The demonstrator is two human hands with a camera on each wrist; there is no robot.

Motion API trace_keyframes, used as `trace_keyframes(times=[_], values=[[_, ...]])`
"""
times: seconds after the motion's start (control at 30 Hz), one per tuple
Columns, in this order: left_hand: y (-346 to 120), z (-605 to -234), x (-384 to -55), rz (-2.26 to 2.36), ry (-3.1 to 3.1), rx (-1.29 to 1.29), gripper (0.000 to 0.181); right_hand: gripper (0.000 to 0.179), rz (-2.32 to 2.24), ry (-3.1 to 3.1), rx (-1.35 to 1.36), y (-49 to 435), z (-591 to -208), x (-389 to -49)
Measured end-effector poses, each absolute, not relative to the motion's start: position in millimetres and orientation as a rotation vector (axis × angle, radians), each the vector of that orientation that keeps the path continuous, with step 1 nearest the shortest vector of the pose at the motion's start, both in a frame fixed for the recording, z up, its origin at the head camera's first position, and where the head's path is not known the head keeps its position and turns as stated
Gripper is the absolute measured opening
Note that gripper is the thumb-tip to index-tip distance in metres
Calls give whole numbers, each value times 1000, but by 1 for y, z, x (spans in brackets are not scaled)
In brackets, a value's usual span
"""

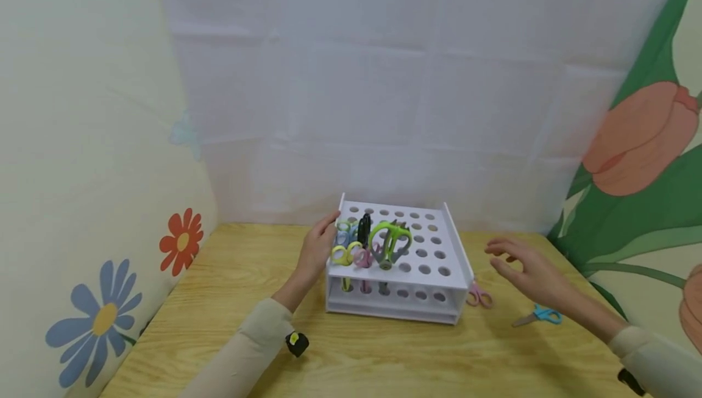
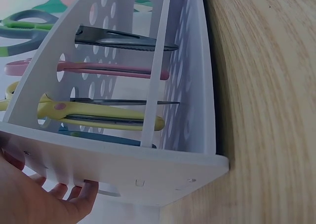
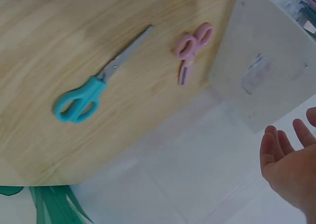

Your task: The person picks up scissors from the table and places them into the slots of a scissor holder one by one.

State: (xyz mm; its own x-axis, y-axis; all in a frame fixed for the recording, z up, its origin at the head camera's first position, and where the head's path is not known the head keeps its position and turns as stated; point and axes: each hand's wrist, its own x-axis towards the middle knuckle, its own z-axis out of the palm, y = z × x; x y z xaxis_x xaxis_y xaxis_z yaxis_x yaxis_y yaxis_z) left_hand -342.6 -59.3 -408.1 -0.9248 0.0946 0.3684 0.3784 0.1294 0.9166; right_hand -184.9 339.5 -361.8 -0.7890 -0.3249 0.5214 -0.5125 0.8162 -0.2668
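Note:
A white acrylic rack (image 1: 406,314) with rows of round holes stands on the table, tilting nowhere. My left hand (image 1: 317,248) rests against its left side panel, fingertips on the outer face. Several scissors stand in the rack's left front holes: yellow scissors (image 2: 89,112), pink scissors (image 2: 113,70), and green-and-grey scissors (image 1: 390,242). Black handles (image 1: 364,230) and blue handles (image 1: 344,237) show behind these. My right hand (image 1: 529,270) hovers right of the rack, fingers loosely bent and holding nothing. Nearby lie turquoise scissors (image 3: 79,100) and small pink scissors (image 3: 190,51).
The wood-grain table (image 1: 263,337) carries everything. A white sheet (image 1: 384,111) hangs behind it. Walls with painted flowers (image 1: 104,320) flank both sides. The small pink scissors lie close beside the rack's right panel (image 3: 276,70).

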Motion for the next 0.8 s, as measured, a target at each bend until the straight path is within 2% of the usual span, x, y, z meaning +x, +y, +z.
trace_keyframes(times=[0.6,0.8], values=[[-62,-408,-341,-1892,-2207,-441,43,23,590,-2766,454,386,-404,-170],[-60,-407,-342,-1893,-2210,-443,43,38,566,-2925,258,405,-409,-164]])
